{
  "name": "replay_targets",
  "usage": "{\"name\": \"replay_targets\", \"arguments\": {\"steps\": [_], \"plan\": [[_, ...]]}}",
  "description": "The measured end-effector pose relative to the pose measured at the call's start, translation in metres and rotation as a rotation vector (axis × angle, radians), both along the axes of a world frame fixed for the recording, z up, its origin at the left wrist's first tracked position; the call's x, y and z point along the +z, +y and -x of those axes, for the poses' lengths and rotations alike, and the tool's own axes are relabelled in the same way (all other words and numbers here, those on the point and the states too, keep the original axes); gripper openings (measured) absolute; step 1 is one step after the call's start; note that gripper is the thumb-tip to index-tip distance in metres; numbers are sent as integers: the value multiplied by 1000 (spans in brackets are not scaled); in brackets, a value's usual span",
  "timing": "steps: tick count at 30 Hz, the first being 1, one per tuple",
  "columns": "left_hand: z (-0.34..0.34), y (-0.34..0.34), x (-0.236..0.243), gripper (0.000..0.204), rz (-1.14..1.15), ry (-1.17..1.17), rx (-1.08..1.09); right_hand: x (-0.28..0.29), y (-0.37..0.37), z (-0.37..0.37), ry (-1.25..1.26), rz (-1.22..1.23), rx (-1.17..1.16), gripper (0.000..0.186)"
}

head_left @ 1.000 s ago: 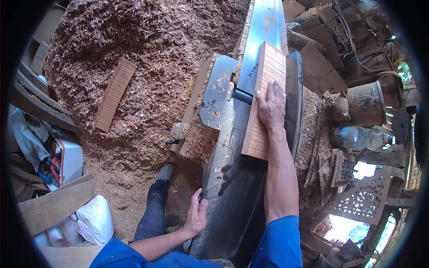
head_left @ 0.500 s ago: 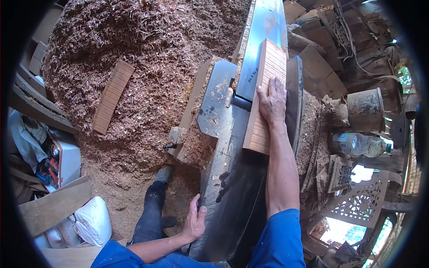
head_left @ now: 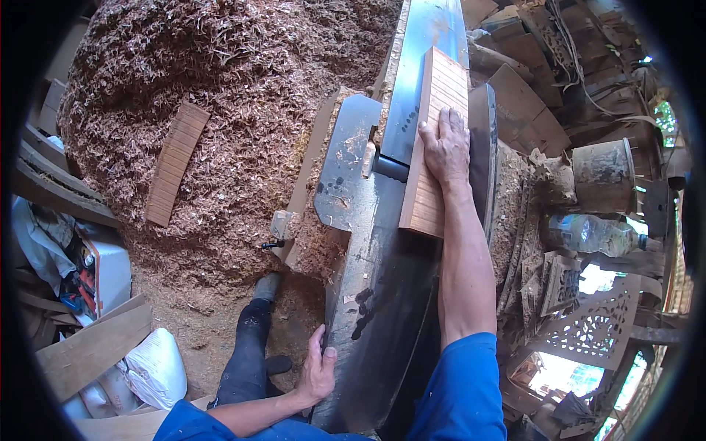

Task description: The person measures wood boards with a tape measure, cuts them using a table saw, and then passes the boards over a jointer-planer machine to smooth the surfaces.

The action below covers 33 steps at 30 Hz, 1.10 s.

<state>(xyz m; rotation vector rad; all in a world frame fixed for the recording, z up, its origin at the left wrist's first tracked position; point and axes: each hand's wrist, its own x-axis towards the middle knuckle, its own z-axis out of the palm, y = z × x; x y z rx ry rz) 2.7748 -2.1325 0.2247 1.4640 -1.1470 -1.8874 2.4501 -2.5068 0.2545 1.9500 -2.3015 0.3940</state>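
A long wooden board (head_left: 432, 180) lies along the bed of a jointer (head_left: 368, 272), over the dark gap between the two metal tables. My right hand (head_left: 447, 151) rests flat on the board's top, fingers stretched forward and thumb apart toward its left edge. The board sits beside the upright dark fence (head_left: 483, 158). Lower down, my left hand (head_left: 318, 371) leans against the left edge of the near table, thumb and forefinger apart. Its other fingers are partly hidden. A rounded grey guard plate (head_left: 351, 158) sticks out left of the gap.
A big heap of shavings (head_left: 243, 88) rises at left, with a slightly curved wooden piece (head_left: 176, 163) on it. White sacks (head_left: 154, 367), planks and a white box (head_left: 110, 268) stand at lower left. Right of the fence are a bucket (head_left: 604, 176), a plastic bottle (head_left: 594, 234) and carved panels (head_left: 588, 323).
The board has slid a little farther forward along the bed under my right hand. My left hand stays at the table's edge. The whole view has shifted slightly.
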Motion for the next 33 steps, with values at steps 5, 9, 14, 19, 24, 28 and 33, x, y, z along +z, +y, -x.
{"name": "replay_targets", "arguments": {"steps": [5, 9, 14, 19, 24, 28, 33], "plan": [[-1, 0, 1, 71, 17, -7, 1, -2, -9, 4, -8, 16, 2, 78], [0, -1, 3, 69, 61, -22, -1, -2, -16, 7, -4, 29, 7, 78], [1, 0, 1, 67, 49, -6, 6, -1, -27, 12, 9, 34, 12, 77], [0, -2, 5, 67, 59, -26, 6, -4, -33, 11, 6, 28, 21, 78], [-1, -2, 6, 68, 57, -40, -13, -3, -42, 19, -7, 32, 12, 78], [1, 2, -1, 68, 75, -22, 14, -4, -49, 21, 2, 31, 17, 79], [0, 3, -2, 69, 69, -19, 6, -4, -57, 24, 19, 22, 11, 79]]}}
